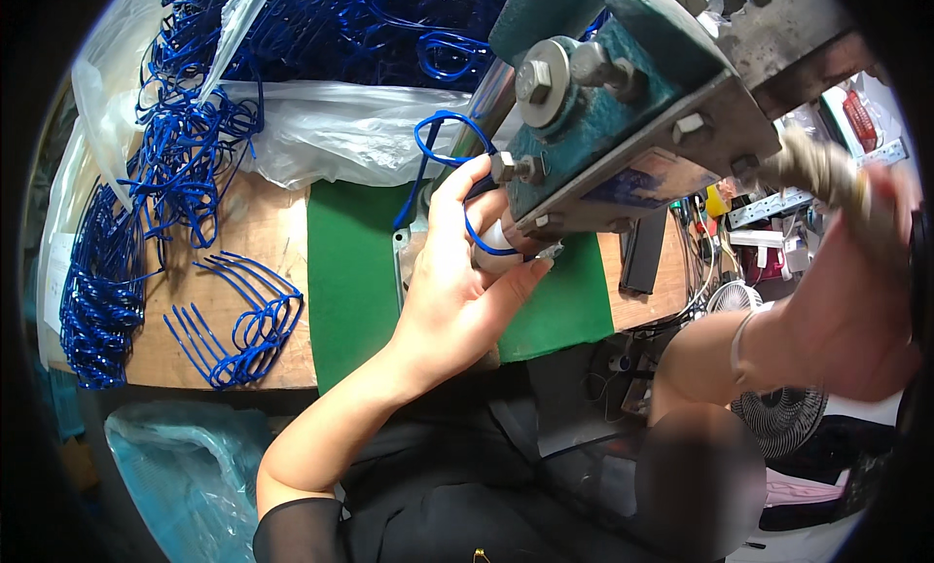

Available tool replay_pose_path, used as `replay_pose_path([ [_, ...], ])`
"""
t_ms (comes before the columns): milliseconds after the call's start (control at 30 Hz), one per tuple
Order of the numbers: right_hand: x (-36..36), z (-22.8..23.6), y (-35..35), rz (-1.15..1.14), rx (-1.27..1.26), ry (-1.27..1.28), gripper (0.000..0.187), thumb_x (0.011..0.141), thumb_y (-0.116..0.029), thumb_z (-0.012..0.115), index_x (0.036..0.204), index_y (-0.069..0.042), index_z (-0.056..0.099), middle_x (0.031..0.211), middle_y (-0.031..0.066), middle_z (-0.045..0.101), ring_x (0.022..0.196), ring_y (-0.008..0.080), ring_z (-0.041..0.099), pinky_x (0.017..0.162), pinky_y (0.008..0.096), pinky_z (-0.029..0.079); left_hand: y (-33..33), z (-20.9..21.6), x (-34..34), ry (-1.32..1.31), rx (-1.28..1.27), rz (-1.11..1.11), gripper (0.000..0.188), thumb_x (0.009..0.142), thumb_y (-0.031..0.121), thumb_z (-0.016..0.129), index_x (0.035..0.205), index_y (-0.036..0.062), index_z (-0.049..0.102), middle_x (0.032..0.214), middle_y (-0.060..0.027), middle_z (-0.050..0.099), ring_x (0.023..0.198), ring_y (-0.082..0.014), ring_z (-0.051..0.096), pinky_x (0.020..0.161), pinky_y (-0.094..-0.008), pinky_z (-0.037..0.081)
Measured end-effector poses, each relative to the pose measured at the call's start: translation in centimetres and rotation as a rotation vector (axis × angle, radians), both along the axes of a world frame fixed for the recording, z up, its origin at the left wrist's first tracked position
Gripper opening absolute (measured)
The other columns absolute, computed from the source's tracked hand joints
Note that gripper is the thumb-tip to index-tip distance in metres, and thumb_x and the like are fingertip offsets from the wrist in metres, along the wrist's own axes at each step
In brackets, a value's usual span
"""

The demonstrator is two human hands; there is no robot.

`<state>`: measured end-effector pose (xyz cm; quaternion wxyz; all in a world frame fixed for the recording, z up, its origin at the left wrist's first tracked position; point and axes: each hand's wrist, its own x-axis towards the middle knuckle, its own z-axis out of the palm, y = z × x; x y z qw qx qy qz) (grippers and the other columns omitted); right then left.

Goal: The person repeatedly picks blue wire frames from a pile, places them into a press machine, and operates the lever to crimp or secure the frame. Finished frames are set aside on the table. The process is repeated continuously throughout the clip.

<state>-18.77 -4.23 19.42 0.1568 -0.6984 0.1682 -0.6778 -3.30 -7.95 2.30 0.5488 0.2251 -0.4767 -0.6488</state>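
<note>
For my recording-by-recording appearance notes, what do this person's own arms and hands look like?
The left hand looks ungloved, its forearm bare below a black fabric short sleeve. Something smooth and white shows at its fingers; whether it is worn, I cannot tell. The right hand is blurred, with a thin, pale band at its wrist.

The frame point(407, 209) is solid blue, matching the loose frames point(265, 337) and the glossy pile point(331, 23). The press point(540, 164) is dark teal with grey metal, its handle point(823, 162) beige. The mat point(352, 271) is plain green, the desk point(268, 208) light brown, the sheeting point(321, 125) translucent white, the bag point(185, 466) pale turquoise, the sleeve point(300, 531) black.
</note>
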Motion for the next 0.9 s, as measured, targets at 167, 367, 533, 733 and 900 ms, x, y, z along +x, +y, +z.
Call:
replay_pose_path([
  [167, -0.9, -3.3, 2.7, 0.100, 0.068, 0.024, 0.010, 0.070, -0.023, 0.065, 0.073, -0.019, 0.056, 0.068, -0.0094, 0.047, 0.070, 0.0080, 0.049, 0.092, 0.0291, 0.033, -0.2, -0.4, -0.1, -0.014, 0.006, -0.022, 0.058, 0.078, -0.005, 0.062, 0.123, 0.0033, 0.027, 0.102, -0.0074, 0.053, 0.086, -0.0117, 0.053, 0.073, -0.0226, 0.047],
  [367, -2.3, -4.9, 3.0, 0.240, -0.037, 0.014, 0.025, 0.063, -0.042, 0.074, 0.060, -0.027, 0.054, 0.061, -0.0126, 0.041, 0.070, 0.0046, 0.041, 0.085, 0.0295, 0.026, -0.4, 0.1, -0.1, -0.081, -0.050, -0.008, 0.051, 0.080, -0.002, 0.062, 0.119, 0.0027, 0.030, 0.097, -0.0065, 0.052, 0.079, -0.0102, 0.052, 0.067, -0.0225, 0.046],
  [533, -2.5, -2.0, 2.6, 0.091, 0.032, -0.010, 0.030, 0.073, -0.037, 0.064, 0.082, -0.015, 0.046, 0.083, -0.0008, 0.040, 0.085, 0.0126, 0.040, 0.090, 0.0311, 0.025, -0.3, 0.3, 0.4, -0.320, -0.211, 0.089, 0.056, 0.079, -0.003, 0.063, 0.121, -0.0029, 0.026, 0.099, -0.0090, 0.054, 0.087, -0.0114, 0.055, 0.071, -0.0222, 0.046],
  [733, -3.3, -6.0, 0.2, -0.088, 0.019, -0.071, 0.067, 0.082, -0.025, 0.048, 0.134, 0.009, 0.025, 0.141, 0.0241, 0.028, 0.134, 0.0325, 0.021, 0.109, 0.0491, 0.013, 1.1, 0.0, 0.6, -0.401, -0.399, 0.220, 0.072, 0.075, -0.009, 0.062, 0.131, -0.0023, 0.017, 0.117, -0.0148, 0.045, 0.105, -0.0198, 0.052, 0.080, -0.0259, 0.049],
  [900, -4.3, -23.8, 1.3, -0.362, 0.893, 0.728, 0.027, 0.075, -0.006, 0.063, 0.101, -0.001, 0.061, 0.107, 0.0102, 0.057, 0.093, 0.0235, 0.056, 0.076, 0.0314, 0.047, 4.2, -0.5, 4.0, -0.205, -0.180, 0.134, 0.083, 0.069, -0.015, 0.060, 0.135, 0.0047, 0.015, 0.128, -0.0220, 0.042, 0.088, -0.0147, 0.057, 0.075, -0.0223, 0.049],
])
